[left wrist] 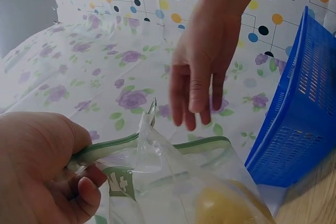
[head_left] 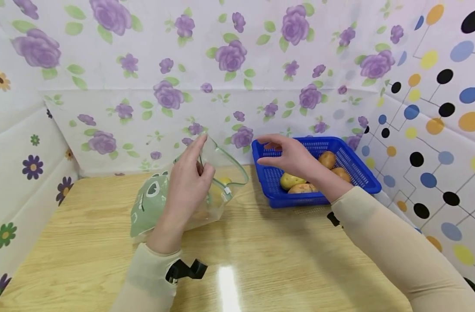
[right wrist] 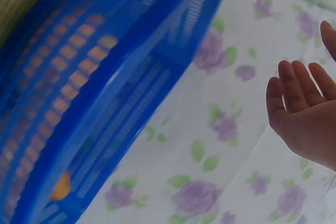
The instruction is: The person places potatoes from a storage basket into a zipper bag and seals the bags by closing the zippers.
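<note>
My left hand (head_left: 187, 182) pinches the green-edged rim of a clear zip bag (left wrist: 202, 156). The bag stands on the table with its mouth spread and its white slider (head_left: 227, 190) at the right. A yellow rounded item (left wrist: 226, 205) shows through the plastic; the rest of the contents is partly hidden. My right hand (head_left: 285, 158), fingers loosely bent and apart from the thumb, is over the left part of a blue basket (head_left: 299, 200) and holds nothing. Inside the basket lie several potatoes, among them a yellowish one (head_left: 291, 181) and a browner one (head_left: 327, 159).
A light wood table (head_left: 256, 255) carries the bag and the basket. Flowered sheeting (head_left: 231, 56) hangs behind it, and dotted sheeting (head_left: 428, 130) borders it on the right. The bag's left part has a green printed face (head_left: 149, 203).
</note>
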Demonstrator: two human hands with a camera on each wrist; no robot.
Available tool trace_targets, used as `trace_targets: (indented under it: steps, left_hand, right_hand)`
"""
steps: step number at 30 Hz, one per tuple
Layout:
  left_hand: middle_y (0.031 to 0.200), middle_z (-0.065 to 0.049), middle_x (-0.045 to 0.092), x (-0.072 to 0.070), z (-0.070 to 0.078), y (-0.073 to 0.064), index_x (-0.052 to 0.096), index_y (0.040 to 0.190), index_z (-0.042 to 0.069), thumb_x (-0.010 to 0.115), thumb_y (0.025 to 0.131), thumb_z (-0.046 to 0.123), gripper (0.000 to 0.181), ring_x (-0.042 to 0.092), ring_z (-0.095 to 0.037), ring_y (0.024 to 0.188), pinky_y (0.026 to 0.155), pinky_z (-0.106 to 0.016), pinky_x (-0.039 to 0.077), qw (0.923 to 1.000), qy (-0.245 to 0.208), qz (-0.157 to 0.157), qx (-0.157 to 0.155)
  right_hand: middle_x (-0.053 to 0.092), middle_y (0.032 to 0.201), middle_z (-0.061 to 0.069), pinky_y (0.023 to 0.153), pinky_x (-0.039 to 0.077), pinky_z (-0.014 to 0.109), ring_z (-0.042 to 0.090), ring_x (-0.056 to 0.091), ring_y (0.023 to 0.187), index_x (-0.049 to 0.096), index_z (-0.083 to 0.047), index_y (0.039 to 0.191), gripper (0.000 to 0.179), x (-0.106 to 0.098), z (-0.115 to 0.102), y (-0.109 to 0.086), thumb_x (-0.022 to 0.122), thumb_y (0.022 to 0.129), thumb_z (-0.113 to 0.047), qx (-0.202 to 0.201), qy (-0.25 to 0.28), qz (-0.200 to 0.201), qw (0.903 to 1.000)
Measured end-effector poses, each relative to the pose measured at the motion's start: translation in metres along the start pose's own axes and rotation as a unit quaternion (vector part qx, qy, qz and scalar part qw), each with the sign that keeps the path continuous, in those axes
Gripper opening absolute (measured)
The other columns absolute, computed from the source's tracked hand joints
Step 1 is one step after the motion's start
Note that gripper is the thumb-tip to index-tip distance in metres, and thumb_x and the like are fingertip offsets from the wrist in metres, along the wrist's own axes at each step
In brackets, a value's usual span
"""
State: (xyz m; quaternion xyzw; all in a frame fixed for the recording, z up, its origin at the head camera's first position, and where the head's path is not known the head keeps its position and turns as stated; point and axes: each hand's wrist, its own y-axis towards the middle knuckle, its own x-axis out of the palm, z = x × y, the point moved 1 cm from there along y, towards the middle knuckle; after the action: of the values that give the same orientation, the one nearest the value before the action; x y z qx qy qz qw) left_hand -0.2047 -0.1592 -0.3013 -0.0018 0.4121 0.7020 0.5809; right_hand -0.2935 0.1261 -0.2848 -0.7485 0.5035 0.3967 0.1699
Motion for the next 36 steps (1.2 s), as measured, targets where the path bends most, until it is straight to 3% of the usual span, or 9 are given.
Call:
trace_targets:
  steps: [8,15,22,29,36]
  left_hand:
    - [0.168,-0.011,0.050,0.000,0.002,0.005,0.050,0.167,0.009,0.054,0.095,-0.005,0.073,0.044,-0.018,0.063,0.058,-0.032,0.039,1.0000,0.000,-0.002,0.005]
    - [0.167,-0.011,0.051,0.000,0.002,0.004,0.049,0.167,0.010,0.054,0.095,-0.005,0.074,0.044,-0.018,0.063,0.058,-0.031,0.039,1.0000,-0.004,-0.004,0.008]
    - [0.169,-0.011,0.049,0.001,0.001,0.001,0.048,0.168,0.009,0.054,0.095,-0.005,0.074,0.043,-0.018,0.062,0.057,-0.031,0.039,0.9999,-0.006,-0.004,0.008]
    - [0.167,-0.010,0.051,0.001,0.001,0.002,0.049,0.167,0.009,0.053,0.095,-0.005,0.074,0.044,-0.019,0.064,0.058,-0.031,0.038,0.9999,-0.006,-0.001,0.008]
    - [0.168,-0.010,0.049,0.002,0.001,0.000,0.049,0.167,0.009,0.053,0.094,-0.006,0.075,0.043,-0.019,0.064,0.059,-0.031,0.038,0.9999,-0.009,-0.001,0.010]
  right_hand:
    - [0.049,0.169,0.010,0.123,0.038,0.061,0.035,0.043,0.155,0.047,-0.018,0.169,0.077,-0.021,0.058,0.000,0.080,0.102,-0.040,0.066,-0.040,-0.009,0.9970]
    - [0.040,0.173,0.018,0.125,0.034,0.064,0.043,0.035,0.159,0.042,-0.012,0.171,0.082,-0.028,0.104,-0.009,0.080,0.103,-0.038,0.112,-0.053,-0.034,0.9917]
    - [0.034,0.175,0.022,0.122,0.033,0.070,0.052,0.034,0.157,0.040,-0.013,0.172,0.081,-0.028,0.131,-0.015,0.078,0.105,-0.035,0.120,-0.067,-0.063,0.9885]
    - [0.039,0.171,0.026,0.121,0.035,0.072,0.054,0.037,0.154,0.039,-0.008,0.172,0.078,-0.027,0.147,-0.018,0.074,0.108,-0.033,0.105,-0.059,-0.092,0.9884]
    - [0.026,0.176,0.030,0.125,0.024,0.074,0.054,0.018,0.162,0.040,-0.007,0.171,0.078,-0.021,0.161,-0.019,0.072,0.108,-0.040,0.097,-0.084,-0.111,0.9855]
